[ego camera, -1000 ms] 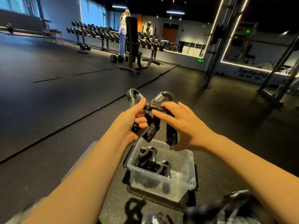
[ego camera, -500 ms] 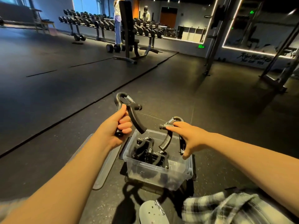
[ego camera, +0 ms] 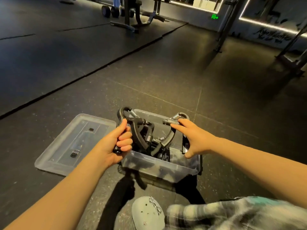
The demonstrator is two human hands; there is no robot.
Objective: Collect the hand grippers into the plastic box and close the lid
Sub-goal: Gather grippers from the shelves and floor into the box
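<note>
A clear plastic box (ego camera: 159, 169) stands on the dark gym floor in front of me, with several black hand grippers (ego camera: 149, 138) inside. My left hand (ego camera: 116, 143) grips one handle of a black hand gripper (ego camera: 137, 128), held over the box's left side. My right hand (ego camera: 193, 138) holds a second hand gripper (ego camera: 167, 138) at its spring end, its free handle dipping into the box. The clear lid (ego camera: 69, 143) lies flat on the floor to the left of the box.
A grey shoe (ego camera: 147, 213) and a plaid trouser leg (ego camera: 232, 213) fill the bottom edge. Far off stand a weight bench (ego camera: 131, 14), dumbbells (ego camera: 111, 11) and rack posts (ego camera: 224, 25). Dark rubber floor surrounds the box.
Both hands have come down and apart, each carrying its own hand gripper to the box. The view has tilted down, bringing the lid into sight.
</note>
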